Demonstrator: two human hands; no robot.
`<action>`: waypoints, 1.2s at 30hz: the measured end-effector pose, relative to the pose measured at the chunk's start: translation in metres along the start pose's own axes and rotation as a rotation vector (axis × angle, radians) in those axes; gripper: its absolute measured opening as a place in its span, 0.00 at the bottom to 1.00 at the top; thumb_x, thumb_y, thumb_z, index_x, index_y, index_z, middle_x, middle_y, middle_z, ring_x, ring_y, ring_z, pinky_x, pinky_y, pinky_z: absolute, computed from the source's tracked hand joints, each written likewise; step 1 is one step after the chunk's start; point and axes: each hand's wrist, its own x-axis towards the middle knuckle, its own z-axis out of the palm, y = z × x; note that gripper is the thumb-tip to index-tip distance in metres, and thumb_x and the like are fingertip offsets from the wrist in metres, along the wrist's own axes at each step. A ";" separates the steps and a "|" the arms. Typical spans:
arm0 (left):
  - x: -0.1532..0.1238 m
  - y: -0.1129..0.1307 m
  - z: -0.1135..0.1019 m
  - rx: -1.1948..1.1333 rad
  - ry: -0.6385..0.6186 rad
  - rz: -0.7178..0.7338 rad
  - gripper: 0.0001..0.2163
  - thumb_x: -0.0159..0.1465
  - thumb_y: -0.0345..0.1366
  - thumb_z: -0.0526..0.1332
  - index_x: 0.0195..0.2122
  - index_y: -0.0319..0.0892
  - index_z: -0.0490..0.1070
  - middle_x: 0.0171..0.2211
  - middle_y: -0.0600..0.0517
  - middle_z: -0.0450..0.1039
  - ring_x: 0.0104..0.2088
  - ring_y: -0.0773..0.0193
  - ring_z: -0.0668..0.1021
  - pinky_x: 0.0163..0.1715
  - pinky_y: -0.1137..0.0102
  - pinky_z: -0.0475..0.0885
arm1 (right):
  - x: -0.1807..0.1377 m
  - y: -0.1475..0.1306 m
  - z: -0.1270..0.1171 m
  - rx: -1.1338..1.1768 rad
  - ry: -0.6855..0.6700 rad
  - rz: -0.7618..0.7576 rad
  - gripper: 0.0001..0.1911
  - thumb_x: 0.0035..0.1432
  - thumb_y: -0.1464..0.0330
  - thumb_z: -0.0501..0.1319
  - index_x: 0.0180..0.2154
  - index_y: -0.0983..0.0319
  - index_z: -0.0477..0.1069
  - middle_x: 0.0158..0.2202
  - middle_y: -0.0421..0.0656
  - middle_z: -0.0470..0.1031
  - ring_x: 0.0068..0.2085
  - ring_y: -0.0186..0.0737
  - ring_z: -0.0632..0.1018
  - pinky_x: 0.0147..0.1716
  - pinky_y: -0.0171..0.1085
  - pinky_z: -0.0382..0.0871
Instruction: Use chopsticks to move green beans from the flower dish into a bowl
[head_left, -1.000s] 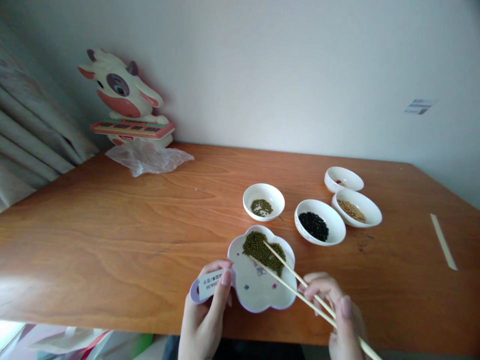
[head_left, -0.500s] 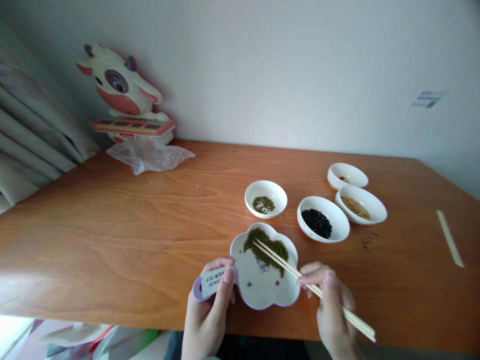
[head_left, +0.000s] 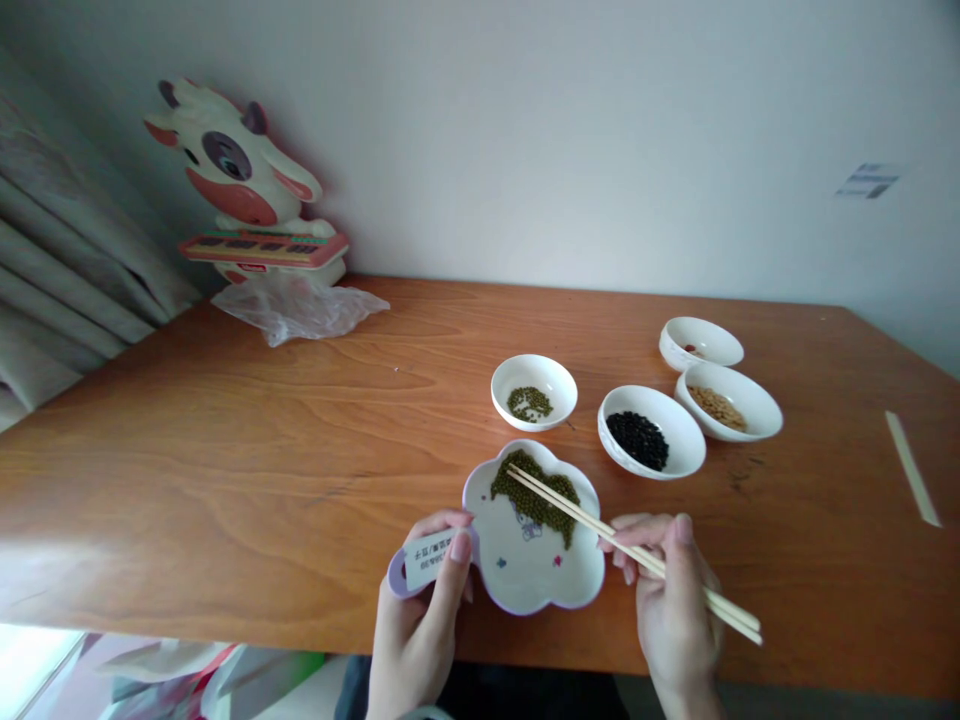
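Note:
My left hand [head_left: 424, 610] is closed around the labelled handle of a flower-shaped plate [head_left: 517, 580] with a purple rim. Green mung beans [head_left: 536, 495] lie heaped across its far half, over a printed cartoon figure. Between the fingers of my right hand [head_left: 667, 580] is a pair of chopsticks [head_left: 585, 515], their tips at the upper left of the bean heap. I cannot tell whether the tips pinch a bean. Just beyond the plate stands a white bowl [head_left: 555, 375] with more mung beans inside.
Right of centre sit a bowl of black beans [head_left: 637, 440], a bowl of light-brown kernels [head_left: 716, 408] and a bowl [head_left: 712, 345] with a few reddish bits. A cow toy [head_left: 247, 180] and a plastic bag [head_left: 300, 310] occupy the back left. A pale strip [head_left: 911, 468] lies at right.
The chopsticks and my right hand have shifted slightly up and right, and the chopsticks lie a little flatter. My left hand still grips the plate handle. The whole view has moved slightly.

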 end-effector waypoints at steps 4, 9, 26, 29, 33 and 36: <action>0.000 -0.003 -0.001 -0.011 -0.010 -0.002 0.16 0.70 0.47 0.68 0.49 0.40 0.76 0.27 0.55 0.71 0.24 0.71 0.72 0.26 0.79 0.68 | 0.004 0.001 -0.001 0.083 0.024 0.066 0.28 0.72 0.49 0.57 0.28 0.60 0.79 0.27 0.43 0.79 0.28 0.35 0.74 0.27 0.34 0.67; 0.000 -0.003 -0.001 -0.003 -0.022 -0.001 0.15 0.71 0.46 0.67 0.49 0.40 0.76 0.30 0.54 0.73 0.26 0.72 0.72 0.27 0.80 0.68 | 0.007 -0.008 0.000 0.167 0.035 0.045 0.27 0.71 0.51 0.59 0.27 0.60 0.79 0.25 0.43 0.78 0.26 0.34 0.75 0.26 0.33 0.68; 0.002 -0.002 -0.001 0.022 -0.025 0.024 0.15 0.71 0.48 0.66 0.49 0.40 0.76 0.26 0.55 0.71 0.25 0.71 0.72 0.27 0.78 0.67 | 0.049 -0.047 0.022 -0.039 0.031 -0.150 0.26 0.71 0.49 0.55 0.30 0.60 0.76 0.29 0.42 0.80 0.28 0.35 0.73 0.25 0.36 0.60; 0.001 -0.002 -0.001 0.037 -0.028 0.030 0.15 0.72 0.47 0.66 0.48 0.40 0.76 0.28 0.55 0.71 0.25 0.71 0.72 0.27 0.79 0.67 | 0.050 -0.046 0.019 -0.110 0.006 -0.139 0.28 0.71 0.46 0.53 0.31 0.59 0.76 0.29 0.42 0.79 0.30 0.37 0.74 0.27 0.37 0.62; 0.001 -0.001 0.000 0.046 -0.028 0.044 0.15 0.72 0.48 0.65 0.47 0.40 0.76 0.29 0.54 0.73 0.26 0.72 0.73 0.27 0.79 0.68 | 0.054 -0.045 0.014 -0.132 -0.038 -0.098 0.29 0.72 0.44 0.51 0.32 0.58 0.75 0.27 0.41 0.76 0.29 0.37 0.72 0.28 0.37 0.63; 0.002 0.001 0.001 0.061 -0.022 0.048 0.16 0.71 0.49 0.66 0.47 0.40 0.76 0.27 0.55 0.72 0.25 0.70 0.73 0.26 0.78 0.68 | 0.052 -0.049 0.009 -0.147 -0.033 -0.130 0.30 0.71 0.44 0.51 0.31 0.58 0.76 0.28 0.42 0.76 0.31 0.38 0.73 0.28 0.37 0.63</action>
